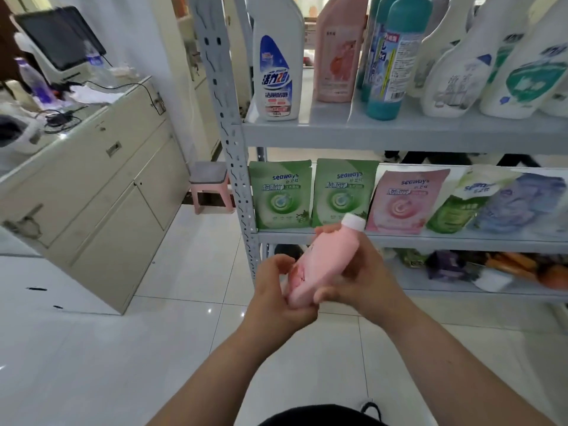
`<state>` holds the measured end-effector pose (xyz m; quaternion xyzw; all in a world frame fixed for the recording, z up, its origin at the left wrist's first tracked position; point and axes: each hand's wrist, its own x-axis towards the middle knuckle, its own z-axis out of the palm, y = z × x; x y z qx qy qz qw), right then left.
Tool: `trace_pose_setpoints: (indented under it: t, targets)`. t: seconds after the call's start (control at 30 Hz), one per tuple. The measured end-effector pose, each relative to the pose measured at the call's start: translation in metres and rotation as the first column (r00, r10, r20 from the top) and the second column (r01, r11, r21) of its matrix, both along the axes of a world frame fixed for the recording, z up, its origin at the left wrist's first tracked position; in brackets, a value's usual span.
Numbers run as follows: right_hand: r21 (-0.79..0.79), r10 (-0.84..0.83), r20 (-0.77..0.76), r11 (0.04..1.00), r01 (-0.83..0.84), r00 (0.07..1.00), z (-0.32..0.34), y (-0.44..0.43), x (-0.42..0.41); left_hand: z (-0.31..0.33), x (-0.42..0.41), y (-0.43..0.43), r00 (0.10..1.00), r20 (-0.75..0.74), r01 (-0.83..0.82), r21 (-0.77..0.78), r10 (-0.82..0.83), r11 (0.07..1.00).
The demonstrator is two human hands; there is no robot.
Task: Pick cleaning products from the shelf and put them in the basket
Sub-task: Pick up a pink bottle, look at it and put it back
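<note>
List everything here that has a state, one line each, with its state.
pink bottle: capped, tilted, held off the shelf.
left hand: grips the bottle's base.
right hand: grips the bottle's middle.
white bottle: upright on the upper shelf.
cabinet: doors shut.
monitor: screen dark.

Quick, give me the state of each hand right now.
Left hand: fingers curled round the base of the pink bottle.
Right hand: grips the same bottle at its side.
</note>
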<state>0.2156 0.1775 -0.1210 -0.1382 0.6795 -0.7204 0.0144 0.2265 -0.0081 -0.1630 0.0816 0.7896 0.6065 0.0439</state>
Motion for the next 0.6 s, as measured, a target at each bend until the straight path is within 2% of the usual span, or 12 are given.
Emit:
trace_pose_setpoints:
  t: [0.07,0.17,0.23,0.3,0.37,0.43,0.47,0.53,0.6]
  targets:
    - [-0.018,-0.121,0.04,0.992,0.122,0.992,0.006,-0.007,-0.002,-0.003,0.004,-0.007,1.0,0.015,-0.001,0.081,0.0,0.997]
    - [0.131,-0.294,0.007,0.948,0.29,0.956,0.013,-0.007,-0.008,0.005,0.011,-0.012,0.999,0.017,0.028,0.174,-0.032,0.984]
    - [0.005,-0.247,0.097,0.969,0.248,0.964,0.013,-0.009,-0.007,0.011,0.015,-0.009,0.998,0.059,0.007,0.209,-0.02,0.978]
    - [-0.228,-0.122,0.263,0.956,0.184,0.957,0.008,-0.012,-0.005,0.017,0.018,0.001,0.973,0.232,-0.059,0.315,-0.017,0.947]
    - [-0.345,-0.015,0.393,0.925,0.162,0.919,0.002,-0.017,-0.003,0.026,0.02,0.013,0.868,0.487,-0.171,0.467,-0.092,0.867]
    - [-0.339,0.04,0.445,0.932,0.127,0.895,-0.009,-0.019,0.001,0.031,0.02,0.022,0.745,0.62,-0.239,0.592,-0.246,0.77]
    - [-0.339,0.066,0.461,0.935,0.107,0.885,-0.014,-0.019,0.002,0.033,0.019,0.027,0.701,0.636,-0.234,0.633,-0.323,0.738]
    - [-0.313,0.046,0.47,0.943,0.117,0.882,-0.018,-0.011,0.002,0.035,0.017,0.034,0.646,0.63,-0.158,0.664,-0.432,0.731]
    - [-0.195,-0.119,0.436,0.955,0.223,0.892,-0.014,0.001,-0.002,0.033,0.012,0.04,0.636,0.602,-0.024,0.641,-0.483,0.767]
